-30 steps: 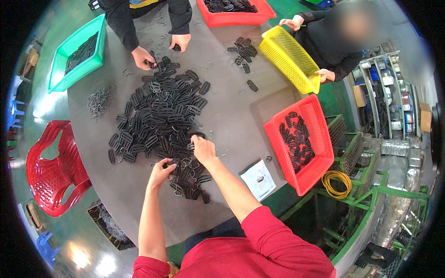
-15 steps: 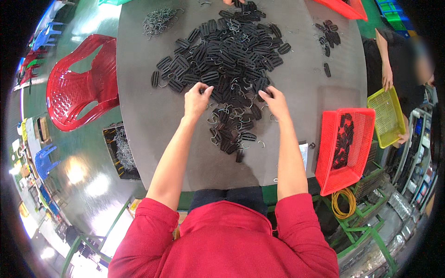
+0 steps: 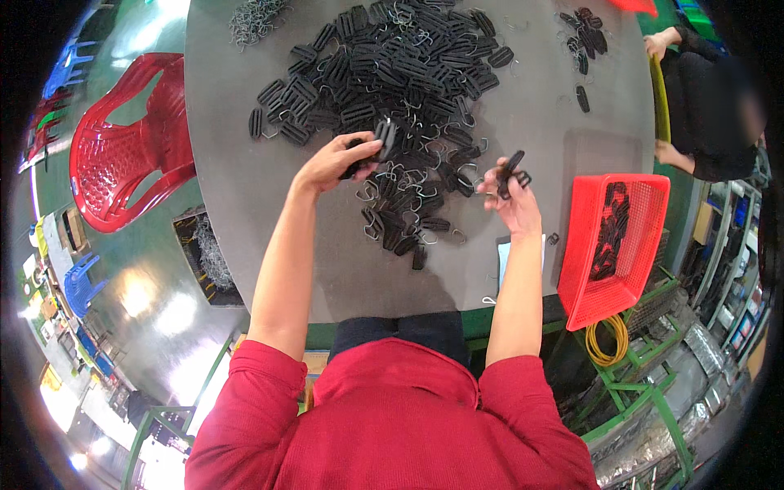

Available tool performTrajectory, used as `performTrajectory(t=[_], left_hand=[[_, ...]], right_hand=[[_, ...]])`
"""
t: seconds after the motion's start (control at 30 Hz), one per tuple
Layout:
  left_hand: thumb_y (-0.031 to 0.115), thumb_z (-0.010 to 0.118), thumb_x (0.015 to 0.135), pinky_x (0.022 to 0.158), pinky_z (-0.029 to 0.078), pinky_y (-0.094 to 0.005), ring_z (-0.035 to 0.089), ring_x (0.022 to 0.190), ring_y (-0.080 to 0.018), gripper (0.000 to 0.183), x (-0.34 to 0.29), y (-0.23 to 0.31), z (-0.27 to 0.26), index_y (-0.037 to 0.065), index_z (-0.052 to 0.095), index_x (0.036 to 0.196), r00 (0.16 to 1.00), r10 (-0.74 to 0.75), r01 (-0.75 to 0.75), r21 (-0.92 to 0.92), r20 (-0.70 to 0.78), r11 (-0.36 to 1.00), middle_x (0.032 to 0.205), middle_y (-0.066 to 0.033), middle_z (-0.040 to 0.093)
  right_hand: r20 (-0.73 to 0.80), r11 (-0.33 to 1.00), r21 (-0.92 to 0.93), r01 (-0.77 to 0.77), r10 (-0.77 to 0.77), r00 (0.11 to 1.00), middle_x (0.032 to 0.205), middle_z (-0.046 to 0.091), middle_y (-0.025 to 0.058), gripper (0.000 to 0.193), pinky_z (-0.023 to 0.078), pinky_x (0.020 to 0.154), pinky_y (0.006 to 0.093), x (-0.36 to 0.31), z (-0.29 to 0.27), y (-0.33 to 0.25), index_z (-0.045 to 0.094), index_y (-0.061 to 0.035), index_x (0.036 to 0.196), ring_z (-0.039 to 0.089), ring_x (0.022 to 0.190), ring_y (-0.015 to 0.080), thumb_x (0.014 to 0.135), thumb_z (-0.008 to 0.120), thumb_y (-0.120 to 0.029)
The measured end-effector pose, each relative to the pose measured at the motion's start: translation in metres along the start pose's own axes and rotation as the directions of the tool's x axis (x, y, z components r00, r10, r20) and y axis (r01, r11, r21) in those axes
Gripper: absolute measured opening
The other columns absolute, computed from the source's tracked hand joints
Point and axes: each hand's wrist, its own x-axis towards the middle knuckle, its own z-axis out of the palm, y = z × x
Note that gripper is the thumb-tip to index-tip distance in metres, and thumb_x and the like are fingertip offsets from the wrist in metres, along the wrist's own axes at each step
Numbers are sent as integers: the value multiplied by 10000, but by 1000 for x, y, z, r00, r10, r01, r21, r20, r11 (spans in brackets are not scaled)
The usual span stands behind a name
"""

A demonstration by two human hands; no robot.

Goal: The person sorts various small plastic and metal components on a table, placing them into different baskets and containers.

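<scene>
Our fingers (image 3: 359,155) on the left hand (image 3: 335,163) curl narrow around a black plastic buckle (image 3: 384,137), pinching it just above the near edge of the pile of black buckles and wire hooks (image 3: 392,82) that covers the grey round table (image 3: 245,188). Further left of that hand, off the table, we see a red plastic chair (image 3: 122,147) and, under the table's rim, a dark box of wire parts (image 3: 208,253). Moving right, loose silver wire hooks (image 3: 384,220) and a few buckles lie scattered between our two hands. Our right hand (image 3: 514,200) is raised just off the tabletop, its fingers closed on a second black buckle (image 3: 510,173) held tilted, with a wire piece touching it. To the right, a red mesh basket (image 3: 612,245) with black buckles in it sits at the table edge, well apart from the pile. Beyond it another person's hands (image 3: 665,151) hold a yellow basket (image 3: 657,98)
</scene>
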Motion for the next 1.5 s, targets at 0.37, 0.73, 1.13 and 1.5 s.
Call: performTrajectory(t=[0.37, 0.73, 1.13, 1.5], left_hand=[[365, 550, 886, 511, 345, -216, 428, 559, -56, 325, -21, -20, -11, 67, 583, 762, 967, 105, 70, 637, -232, 767, 610, 34, 505], [154, 633, 815, 608, 554, -332, 652, 884, -277, 192, -62, -22, -20, 38, 490, 873, 986, 119, -143, -241, -114, 960, 866, -117, 630], [284, 643, 846, 424, 284, -231, 407, 544, -39, 192, -9, -31, -29, 113, 573, 797, 921, 192, -133, 189, -339, 973, 647, 29, 471], [321, 681, 763, 737, 470, -420, 614, 895, -317, 358, 19, -30, 2, 93, 549, 1006, 863, 439, 307, 950, -251, -58, 937, -128, 645]], right_hand=[[-170, -250, -942, -223, -216, 962, 992, 632, 190, 402, 452, 801, 456, 92, 20, 19, 514, -20, 1085, 589, 953, 380, 818, 647, -290], [39, 653, -746, -133, 242, 969, 958, 616, 111, 364, 472, 672, 300, 37, -8, -26, 555, -35, 1014, 622, 846, 195, 772, 706, -261], [-22, 213, -977, -25, 14, 1000, 873, 639, 82, 474, 473, 712, 351, 53, 2, -2, 500, -64, 1100, 619, 817, 214, 772, 696, -344], [41, -317, -948, 2, -117, 992, 966, 651, 153, 446, 470, 796, 445, 50, -9, 4, 559, -98, 1081, 601, 973, 330, 737, 706, -342]])
